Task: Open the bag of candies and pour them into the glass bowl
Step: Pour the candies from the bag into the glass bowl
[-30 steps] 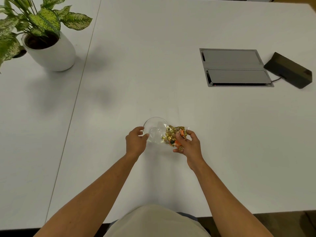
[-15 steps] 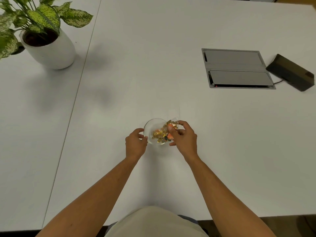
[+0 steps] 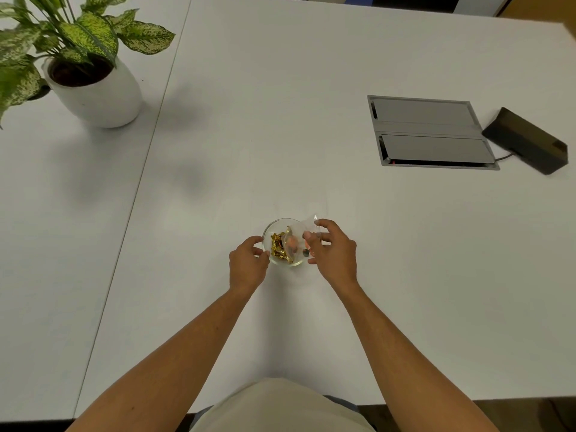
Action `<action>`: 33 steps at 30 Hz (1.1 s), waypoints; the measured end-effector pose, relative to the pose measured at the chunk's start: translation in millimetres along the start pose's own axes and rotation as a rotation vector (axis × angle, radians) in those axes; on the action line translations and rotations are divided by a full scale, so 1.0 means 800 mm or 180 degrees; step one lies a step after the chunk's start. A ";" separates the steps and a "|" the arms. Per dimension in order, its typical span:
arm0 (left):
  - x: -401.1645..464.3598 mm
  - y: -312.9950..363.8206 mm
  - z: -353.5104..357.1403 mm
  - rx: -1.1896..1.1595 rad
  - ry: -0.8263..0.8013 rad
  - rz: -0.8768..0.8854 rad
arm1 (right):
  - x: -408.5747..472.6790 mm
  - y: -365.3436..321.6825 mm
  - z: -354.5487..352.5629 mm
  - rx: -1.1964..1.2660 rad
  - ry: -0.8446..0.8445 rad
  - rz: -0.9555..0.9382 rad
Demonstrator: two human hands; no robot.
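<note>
Head camera, looking down on a white worktop point(image 3: 280, 120): the glass bowl point(image 3: 282, 243) sits just below the middle of the frame, near the front edge. Gold-wrapped candies point(image 3: 278, 248) lie piled inside it, mostly on its left half. The left hand point(image 3: 247, 265) curls against the bowl's left rim, fingers touching the glass and closed on it. The right hand point(image 3: 333, 252) pinches a clear plastic bag point(image 3: 304, 233) between thumb and fingers, holding it tilted over the right side of the bowl with its mouth toward the pile; an orange piece point(image 3: 291, 242) shows through the plastic at the bag's lower end, and a small dark one sits beside it. The rest of the bag looks flat and nearly see-through. At the upper left of the frame a speckled green plant stands in a white pot point(image 3: 99, 95). At the right, a grey cable hatch point(image 3: 430, 132) is set flush in the worktop, with a dark box point(image 3: 526, 140) just beside it, a cord running from it.
</note>
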State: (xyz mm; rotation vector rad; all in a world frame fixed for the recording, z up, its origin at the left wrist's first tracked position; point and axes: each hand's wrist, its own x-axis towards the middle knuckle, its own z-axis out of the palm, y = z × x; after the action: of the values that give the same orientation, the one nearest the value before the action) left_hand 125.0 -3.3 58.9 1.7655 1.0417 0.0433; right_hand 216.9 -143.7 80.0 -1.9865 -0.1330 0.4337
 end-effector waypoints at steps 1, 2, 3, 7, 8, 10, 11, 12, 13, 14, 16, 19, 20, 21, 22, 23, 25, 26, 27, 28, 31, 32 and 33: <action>0.000 0.000 0.000 0.0008 -0.0001 0.0001 | 0.000 -0.001 0.000 -0.0069 -0.0017 -0.0017; 0.000 -0.001 0.001 0.0013 -0.0002 0.0004 | 0.000 -0.002 -0.001 -0.0125 -0.0033 -0.0012; 0.000 0.000 0.001 0.0016 -0.0002 0.0008 | 0.000 -0.003 -0.001 -0.0160 -0.0043 0.0007; -0.001 -0.001 0.000 0.0014 0.0000 0.0012 | -0.001 -0.007 -0.003 -0.0091 -0.0019 0.0041; -0.001 0.000 0.000 0.0017 0.0000 0.0014 | -0.001 -0.008 -0.003 -0.0038 -0.0022 0.0043; -0.001 0.000 -0.001 0.0030 0.0001 0.0019 | -0.001 -0.010 -0.004 0.0048 -0.0025 0.0043; -0.001 0.001 -0.001 0.0030 0.0007 0.0026 | -0.001 -0.011 -0.003 0.0073 -0.0023 0.0033; -0.002 0.001 -0.001 0.0029 0.0016 0.0035 | -0.001 -0.011 -0.004 0.0082 -0.0018 0.0022; -0.002 0.001 -0.001 0.0033 0.0024 0.0044 | -0.002 -0.011 -0.004 0.0077 -0.0002 0.0015; -0.002 0.001 -0.001 0.0038 0.0026 0.0047 | -0.002 -0.010 -0.004 0.0077 0.0026 0.0006; -0.004 0.002 -0.001 0.0037 0.0014 0.0038 | -0.004 -0.007 -0.006 0.0096 0.0111 -0.0036; -0.005 0.002 -0.002 0.0046 0.0022 0.0052 | -0.006 -0.003 -0.005 0.0014 0.0111 -0.0071; -0.006 0.001 -0.002 0.0044 0.0020 0.0058 | -0.007 -0.001 -0.004 -0.0021 0.0093 -0.0081; -0.007 0.001 -0.001 0.0040 0.0011 0.0055 | -0.008 -0.001 -0.003 -0.0051 0.0088 -0.0108; -0.008 0.001 -0.002 0.0037 0.0005 0.0047 | -0.009 0.000 -0.002 -0.0082 0.0080 -0.0141; -0.008 0.002 -0.002 0.0036 0.0006 0.0039 | -0.009 -0.001 -0.001 -0.0125 0.0048 -0.0158; -0.008 0.001 -0.001 0.0040 0.0008 0.0028 | -0.010 -0.003 0.002 -0.0242 -0.0041 -0.0142; -0.007 0.001 -0.001 0.0044 -0.0001 0.0022 | -0.009 -0.005 0.003 -0.0274 -0.0049 -0.0152; -0.007 0.001 0.000 0.0050 -0.0013 0.0015 | -0.009 -0.006 0.003 -0.0277 -0.0032 -0.0181; -0.007 0.002 -0.001 0.0055 -0.0015 0.0007 | -0.008 -0.009 0.004 -0.0272 -0.0018 -0.0204; -0.006 0.000 -0.002 0.0041 -0.0007 0.0009 | -0.004 -0.012 0.005 -0.0346 -0.0165 0.0021; -0.007 0.000 -0.002 0.0053 -0.0015 0.0014 | -0.002 -0.012 0.005 -0.0329 -0.0226 0.0139; -0.007 0.000 -0.002 0.0068 -0.0026 0.0018 | 0.000 -0.011 0.004 -0.0293 -0.0269 0.0225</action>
State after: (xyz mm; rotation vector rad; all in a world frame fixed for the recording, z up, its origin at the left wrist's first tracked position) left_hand 120.6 -5.5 61.8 1.7866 1.0349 0.0286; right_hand 216.3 -137.1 87.0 -2.0686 -0.1383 0.5664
